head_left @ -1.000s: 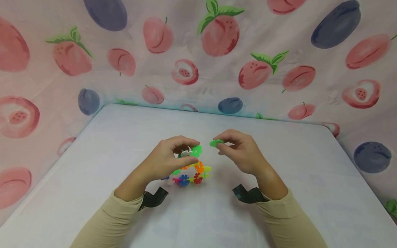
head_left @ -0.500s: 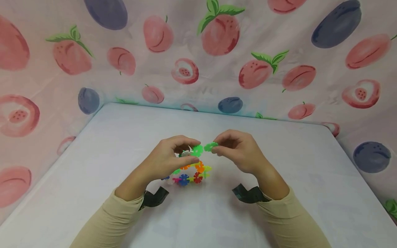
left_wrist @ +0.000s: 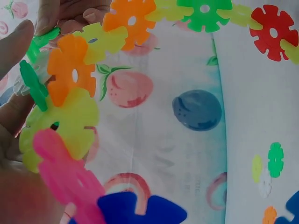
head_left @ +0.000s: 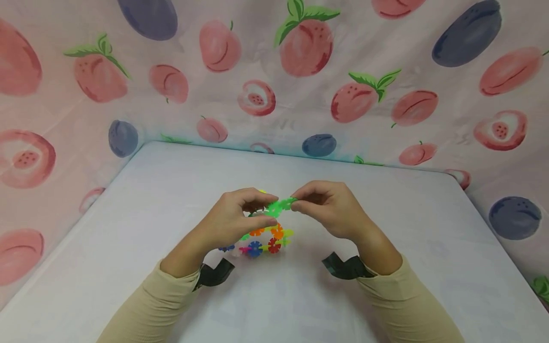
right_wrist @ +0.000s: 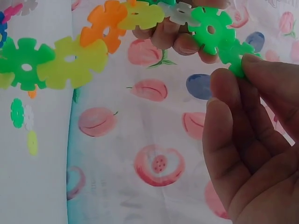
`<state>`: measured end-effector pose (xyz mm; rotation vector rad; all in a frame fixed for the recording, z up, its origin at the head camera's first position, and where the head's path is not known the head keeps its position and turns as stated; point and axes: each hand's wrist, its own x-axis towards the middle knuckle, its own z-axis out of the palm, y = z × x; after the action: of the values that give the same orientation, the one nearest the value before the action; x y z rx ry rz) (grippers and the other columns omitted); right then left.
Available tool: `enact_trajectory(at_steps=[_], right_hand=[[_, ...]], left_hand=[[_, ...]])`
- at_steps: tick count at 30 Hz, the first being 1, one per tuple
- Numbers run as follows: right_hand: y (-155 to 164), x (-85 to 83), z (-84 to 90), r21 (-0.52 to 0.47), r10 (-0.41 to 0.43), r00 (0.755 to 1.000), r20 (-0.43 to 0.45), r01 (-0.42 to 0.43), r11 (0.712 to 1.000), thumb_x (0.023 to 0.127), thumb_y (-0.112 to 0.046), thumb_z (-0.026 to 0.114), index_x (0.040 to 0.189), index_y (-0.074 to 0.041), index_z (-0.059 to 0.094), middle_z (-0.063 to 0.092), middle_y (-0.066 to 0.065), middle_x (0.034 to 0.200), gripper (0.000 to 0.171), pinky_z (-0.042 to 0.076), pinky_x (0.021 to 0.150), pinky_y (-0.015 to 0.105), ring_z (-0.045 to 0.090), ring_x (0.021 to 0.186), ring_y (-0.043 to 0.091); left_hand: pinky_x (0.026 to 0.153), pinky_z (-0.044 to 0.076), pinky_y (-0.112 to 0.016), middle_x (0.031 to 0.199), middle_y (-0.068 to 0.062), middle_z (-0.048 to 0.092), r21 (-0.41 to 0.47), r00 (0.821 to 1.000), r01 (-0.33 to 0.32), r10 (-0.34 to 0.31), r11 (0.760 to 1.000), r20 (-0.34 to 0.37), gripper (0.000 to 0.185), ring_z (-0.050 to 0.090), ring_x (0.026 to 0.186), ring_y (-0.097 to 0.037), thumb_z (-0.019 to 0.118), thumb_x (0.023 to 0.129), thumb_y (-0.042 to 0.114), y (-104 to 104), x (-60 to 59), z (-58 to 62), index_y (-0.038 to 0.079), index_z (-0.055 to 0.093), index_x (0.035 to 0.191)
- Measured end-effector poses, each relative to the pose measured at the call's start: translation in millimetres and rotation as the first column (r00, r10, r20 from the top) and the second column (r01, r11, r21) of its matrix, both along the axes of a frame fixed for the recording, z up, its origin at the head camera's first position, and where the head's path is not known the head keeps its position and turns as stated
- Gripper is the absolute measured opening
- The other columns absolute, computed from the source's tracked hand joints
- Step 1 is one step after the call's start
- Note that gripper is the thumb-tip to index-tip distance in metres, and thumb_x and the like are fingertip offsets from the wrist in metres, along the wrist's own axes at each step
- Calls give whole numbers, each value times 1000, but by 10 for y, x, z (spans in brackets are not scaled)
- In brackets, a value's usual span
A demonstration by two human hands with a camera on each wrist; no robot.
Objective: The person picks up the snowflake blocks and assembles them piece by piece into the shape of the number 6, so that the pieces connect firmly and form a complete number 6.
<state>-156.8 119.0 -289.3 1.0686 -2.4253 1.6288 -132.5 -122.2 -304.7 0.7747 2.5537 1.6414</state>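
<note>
My left hand (head_left: 267, 209) grips the top of a cluster of many-coloured plastic snowflake discs (head_left: 262, 238) that stands on the white table (head_left: 386, 267). My right hand (head_left: 296, 204) pinches a loose green disc (head_left: 286, 204) between thumb and forefinger, and its edge meets the green disc (head_left: 273, 208) at the cluster's top. In the right wrist view the pinched green disc (right_wrist: 237, 58) touches the cluster's green disc (right_wrist: 212, 28), beside the left fingers (right_wrist: 173, 39). The left wrist view shows orange (left_wrist: 70, 70), yellow (left_wrist: 65, 126), pink (left_wrist: 65, 172) and red (left_wrist: 273, 30) discs linked in a chain.
Fruit-print cloth (head_left: 300, 95) walls in the table at the back and both sides. A few loose discs (left_wrist: 273, 161) lie on the table near the cluster, and the right wrist view shows these loose discs (right_wrist: 21, 116) too. Black straps (head_left: 214, 274) sit on both wrists.
My right hand has carried the green disc leftward until it meets the green disc on top of the cluster. The left hand and the cluster have stayed put.
</note>
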Motion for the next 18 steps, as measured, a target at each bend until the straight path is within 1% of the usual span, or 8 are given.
enact_trajectory(at_steps=[3, 6, 9, 13, 18], right_hand=[[3, 2, 17, 10, 7, 1000, 7, -8, 1000, 86, 6, 74, 94, 2, 73, 72, 10, 88, 8, 58, 76, 32, 70, 77, 19], [10, 5, 35, 13, 18, 1000, 18, -19, 1000, 86, 5, 74, 92, 2, 73, 71, 10, 86, 7, 58, 76, 32, 70, 77, 22], [14, 13, 56, 20, 23, 1000, 18, -24, 1000, 85, 6, 75, 91, 1, 74, 71, 6, 84, 7, 59, 75, 33, 71, 76, 21], [-1, 44, 78, 41, 27, 1000, -15, -26, 999, 83, 8, 75, 89, 0, 74, 71, 1, 82, 10, 59, 73, 33, 71, 75, 18], [-23, 80, 78, 51, 10, 1000, -27, -9, 999, 83, 8, 76, 88, -1, 75, 70, 1, 81, 10, 59, 73, 32, 71, 75, 17]], left_hand=[[83, 55, -32, 102, 4, 69, -1, 1000, -10, 10, 1000, -22, 39, 65, 94, -14, 84, 83, 17, 9, 2, -7, 6, 73, 118], [82, 56, -32, 98, 5, 70, 0, 997, -1, 1, 1000, -74, 39, 66, 92, -12, 85, 81, 16, 17, 4, -16, 5, 74, 116], [82, 56, -31, 96, 5, 70, -4, 993, 18, -18, 1000, -120, 39, 66, 91, -10, 86, 79, 13, 28, 8, -18, 4, 75, 115], [81, 56, -30, 94, 6, 69, -28, 989, 31, -35, 999, -147, 38, 65, 89, -9, 86, 79, 12, 34, 17, -13, 3, 75, 114], [81, 56, -31, 94, 5, 69, -35, 984, 37, -42, 999, -175, 38, 66, 89, -9, 86, 78, 11, 41, 16, -17, 2, 75, 114]])
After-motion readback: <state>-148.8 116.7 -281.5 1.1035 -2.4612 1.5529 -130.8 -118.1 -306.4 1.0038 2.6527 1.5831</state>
